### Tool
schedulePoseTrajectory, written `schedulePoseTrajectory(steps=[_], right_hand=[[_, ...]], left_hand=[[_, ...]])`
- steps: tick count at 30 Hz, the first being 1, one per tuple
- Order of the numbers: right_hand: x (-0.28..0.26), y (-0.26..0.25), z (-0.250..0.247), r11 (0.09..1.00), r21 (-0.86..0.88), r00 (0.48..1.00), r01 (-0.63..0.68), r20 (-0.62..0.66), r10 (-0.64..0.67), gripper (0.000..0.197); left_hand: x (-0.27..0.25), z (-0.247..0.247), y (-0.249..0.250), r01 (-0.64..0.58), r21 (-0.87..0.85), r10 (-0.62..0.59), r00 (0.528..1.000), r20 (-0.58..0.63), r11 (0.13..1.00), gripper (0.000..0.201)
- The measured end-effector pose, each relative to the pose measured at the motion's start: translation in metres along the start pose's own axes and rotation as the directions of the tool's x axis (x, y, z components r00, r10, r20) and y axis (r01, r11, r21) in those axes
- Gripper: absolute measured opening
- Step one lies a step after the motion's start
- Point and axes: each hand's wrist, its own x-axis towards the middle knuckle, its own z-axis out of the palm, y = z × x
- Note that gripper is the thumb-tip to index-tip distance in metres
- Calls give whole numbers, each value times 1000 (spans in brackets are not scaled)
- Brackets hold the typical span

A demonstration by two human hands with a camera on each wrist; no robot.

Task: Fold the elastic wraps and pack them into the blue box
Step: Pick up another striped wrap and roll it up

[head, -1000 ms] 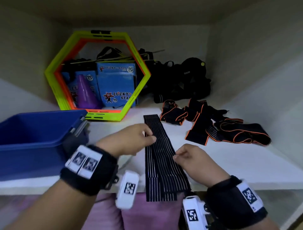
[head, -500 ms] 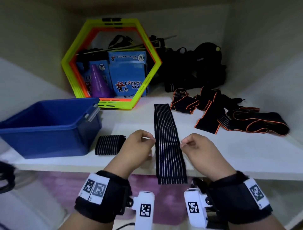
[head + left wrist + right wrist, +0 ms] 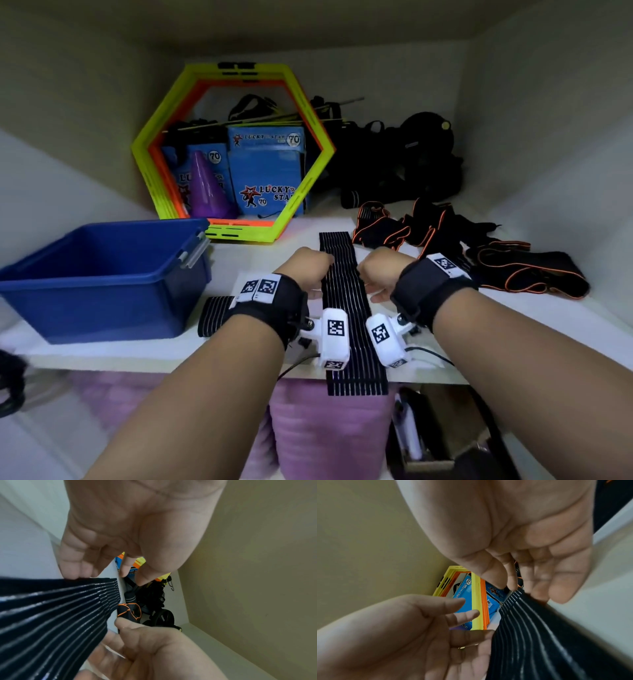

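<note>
1. Elastic wraps are what we are packing, and the blue box [image 3: 102, 274] at the shelf's [image 3: 513, 329] left end shows no wrap inside from the head view, though its floor is partly hidden.
2. Just right of the box, near the front edge, a folded striped wrap [image 3: 214, 313] lies on the shelf; we judge that one folded but not yet packed.
3. Our left hand [image 3: 308, 270] sits at the left edge of the long striped wrap [image 3: 346, 308]. In the left wrist view its fingertips [image 3: 73, 573] rest on that edge, lightly curled; the thumb seems clear of the cloth, so we cannot tell if it truly pinches.
4. The long wrap runs flat from mid-shelf toward us and hangs over the front edge, still unfolded.
5. Our right hand [image 3: 380, 274] is at the wrap's right edge, fingers bent down to it; a firm hold is not clear either.
6. Toward the right end lies a heap of orange-trimmed wraps [image 3: 479, 260], untouched. So we judge the task to be early: fold this one, then the heap, then pack all.
</note>
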Motion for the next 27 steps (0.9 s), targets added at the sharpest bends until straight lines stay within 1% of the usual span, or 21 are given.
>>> schedulePoseTrajectory(steps=[4, 6, 7, 8, 9, 11, 12, 13, 14, 15, 16, 17, 18, 19, 20, 21, 22, 23, 24, 27], right_hand=[[3, -4, 2, 999, 24, 998, -42, 42, 41, 8], [-1, -4, 3, 999, 40, 998, -13, 55, 11, 10], [-4, -3, 3, 999, 48, 999, 11, 51, -14, 12], [-9, -3, 2, 999, 38, 998, 36, 47, -37, 13], [-14, -3, 0, 998, 8, 997, 62, 42, -62, 13], [-32, -2, -4, 982, -138, 992, 125, 10, -125, 10], [-45, -1, -6, 956, -238, 984, 169, -10, -177, 9], [-58, 2, -7, 911, -346, 969, 223, -23, -246, 12], [-73, 6, -6, 855, -439, 949, 275, -17, -315, 16], [-89, 12, -4, 809, -489, 928, 327, 3, -373, 19], [-105, 19, 0, 781, -499, 910, 376, 41, -412, 20], [-119, 28, 4, 763, -490, 895, 422, 90, -437, 23], [-132, 36, 7, 743, -489, 884, 456, 149, -444, 30], [-143, 45, 11, 711, -515, 875, 480, 217, -433, 42], [-150, 52, 15, 668, -554, 866, 497, 273, -418, 58], [-153, 61, 19, 627, -588, 857, 511, 299, -419, 72], [-155, 68, 24, 599, -613, 852, 515, 290, -436, 81], [-155, 75, 28, 591, -624, 848, 511, 252, -467, 83], [-154, 82, 32, 598, -622, 841, 506, 203, -501, 80], [-148, 97, 40, 607, -596, 791, 525, 78, -607, 66]], left_hand=[[-4, -5, -2, 36, -61, -36, 999, 0, 997, 17], [-6, -7, -3, 56, -103, -52, 998, 40, 993, 17], [-7, -9, -3, 57, -85, -53, 997, 51, 995, 17], [-9, -11, -3, 41, -33, -39, 998, 45, 999, 16], [-11, -14, -3, -2, 43, 1, 1000, 28, 999, 14], [-21, -19, -10, -145, 168, 145, 989, 13, 975, 10], [-31, -21, -16, -252, 220, 253, 967, 26, 943, 10], [-43, -24, -26, -374, 285, 373, 926, 60, 882, 8], [-61, -25, -36, -488, 357, 478, 870, 123, 797, 5], [-78, -27, -48, -584, 413, 551, 808, 209, 699, 4], [-95, -27, -61, -657, 449, 592, 749, 298, 606, 14], [-110, -27, -73, -700, 479, 601, 708, 370, 530, 27], [-119, -26, -84, -714, 514, 592, 692, 413, 476, 41], [-125, -24, -95, -717, 548, 592, 683, 429, 431, 53], [-126, -23, -104, -717, 574, 601, 674, 429, 395, 61], [-125, -21, -112, -720, 590, 622, 660, 422, 364, 65], [-124, -19, -116, -723, 598, 641, 648, 412, 346, 65], [-121, -18, -120, -725, 602, 661, 636, 399, 334, 63], [-120, -16, -123, -724, 606, 679, 628, 382, 329, 60], [-118, -11, -131, -719, 605, 737, 604, 303, 342, 46]])
